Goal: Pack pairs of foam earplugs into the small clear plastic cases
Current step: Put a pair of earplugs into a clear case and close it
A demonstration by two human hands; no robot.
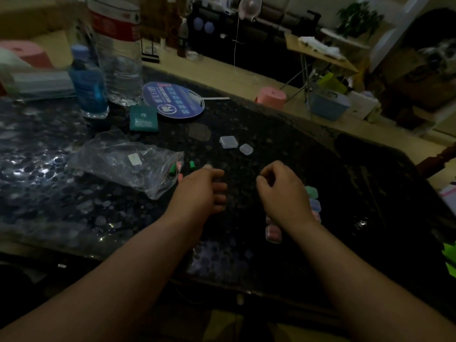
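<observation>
Two empty clear plastic cases (228, 141) (246, 149) lie side by side on the dark speckled table (345, 193). Loose green and pink foam earplugs (192, 165) spill from the mouth of a crumpled clear bag (123, 164). My left hand (199, 191) hovers just right of the earplugs, fingers loosely curled and holding nothing that I can see. My right hand (283, 193) hovers over the table with its fingers curled inward; nothing shows in it. Behind and under my right wrist lie several filled cases, green (311, 191), blue (315, 205) and pink (273, 233).
At the back left stand a large water bottle (118, 53) and a small blue bottle (88, 82). A round blue fan (172, 99) and a green packet (143, 118) lie beyond the bag. The table's near edge runs under my forearms. The scene is dim.
</observation>
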